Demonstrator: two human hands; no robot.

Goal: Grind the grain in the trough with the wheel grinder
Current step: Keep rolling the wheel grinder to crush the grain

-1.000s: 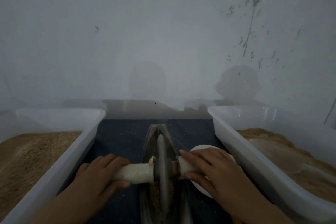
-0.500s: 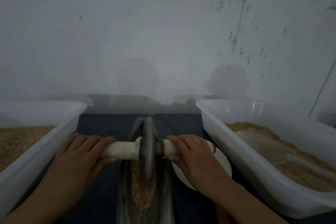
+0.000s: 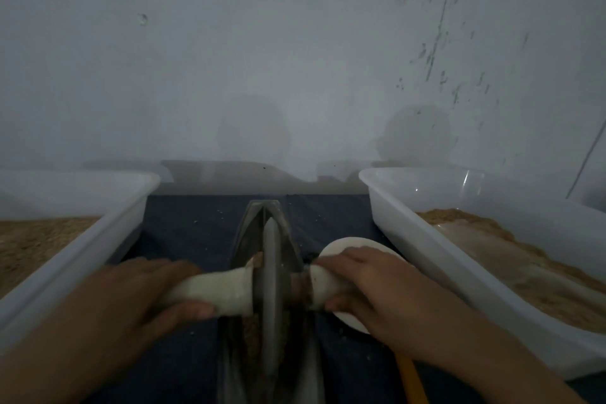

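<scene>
A narrow boat-shaped metal trough (image 3: 252, 226) lies on a dark cloth, pointing away from me. The grey wheel grinder (image 3: 271, 285) stands upright in it on its edge, with brown grain (image 3: 253, 331) beside and under it. A white-wrapped axle sticks out on both sides of the wheel. My left hand (image 3: 131, 302) grips the left handle (image 3: 216, 292), fingers over the top and thumb underneath. My right hand (image 3: 377, 289) grips the right handle (image 3: 319, 285) the same way.
A white plastic tub (image 3: 98, 233) holding brown grain stands at the left, and another white tub (image 3: 426, 239) with brown meal stands at the right. A white round dish (image 3: 347, 244) lies under my right hand. A yellowish stick (image 3: 410, 377) lies near the front. A wall rises close behind.
The wheel rolled away from me along the trough, then came back toward me. Both hands stayed on the handles throughout.
</scene>
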